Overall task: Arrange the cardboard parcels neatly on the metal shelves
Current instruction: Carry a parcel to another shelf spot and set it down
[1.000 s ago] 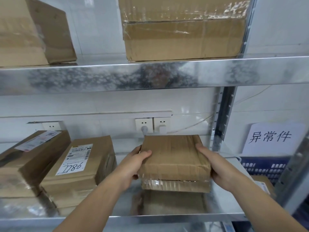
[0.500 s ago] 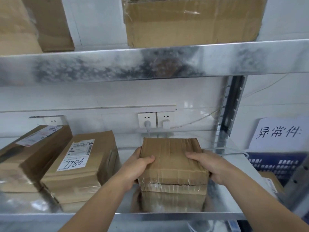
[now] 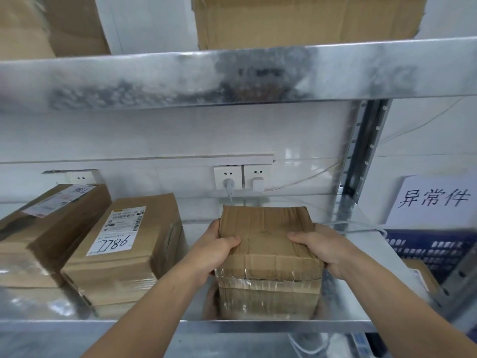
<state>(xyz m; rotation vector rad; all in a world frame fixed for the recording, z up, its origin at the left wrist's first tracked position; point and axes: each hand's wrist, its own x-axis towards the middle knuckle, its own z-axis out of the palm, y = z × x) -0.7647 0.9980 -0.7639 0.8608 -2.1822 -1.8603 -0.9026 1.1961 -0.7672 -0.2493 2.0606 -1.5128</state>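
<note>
Parcel at lower shelf front, near labelled parcel; left hand and right hand grip its sides, thumbs on top. Risk: shoved deep, it could hit the plug.

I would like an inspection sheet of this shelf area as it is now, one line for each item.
Surface: lower metal shelf, shiny, reflecting the parcels; upper metal shelf above.
Job's things: plain parcel between both hands; labelled parcel and left parcel side by side; centre box and left box on the upper shelf.
Clutter: nothing seen.
Grippers: left hand and right hand grip the plain parcel's sides, thumbs on top.
Cables: plug and white adapter in wall sockets; white cable lies on the shelf beyond the right hand.
Surroundings: white wall, paper sign, blue crate.
</note>
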